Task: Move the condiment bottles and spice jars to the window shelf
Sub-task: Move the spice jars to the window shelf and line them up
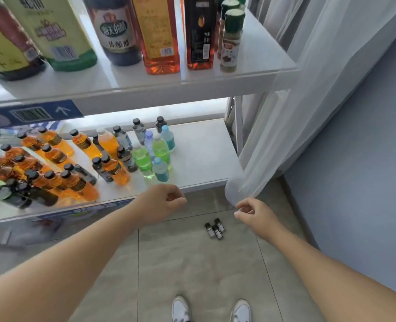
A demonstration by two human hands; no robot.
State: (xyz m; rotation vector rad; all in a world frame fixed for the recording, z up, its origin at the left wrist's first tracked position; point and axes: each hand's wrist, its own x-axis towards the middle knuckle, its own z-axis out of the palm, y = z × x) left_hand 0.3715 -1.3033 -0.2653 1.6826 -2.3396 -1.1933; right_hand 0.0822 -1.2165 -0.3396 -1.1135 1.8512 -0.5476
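Note:
Large condiment bottles stand on the upper white shelf (257, 66): a dark vinegar bottle (118, 36), an orange oil bottle (157, 38), a black-labelled bottle (199, 36). Green-capped spice jars (230, 40) stand at their right. Three small dark jars (215, 228) stand on the floor below. My left hand (162, 202) hovers at the lower shelf's front edge, fingers loosely curled, holding nothing. My right hand (254, 213) hangs above the floor to the right of the small jars, fingers loosely curled and empty, just under the curtain's hem.
The lower shelf (204, 154) carries several small drink bottles, orange (115, 169), green (142, 160) and blue. A sheer white curtain (308, 101) hangs at the right beside a grey wall (366, 159). My white shoes (180, 310) stand on the tiled floor.

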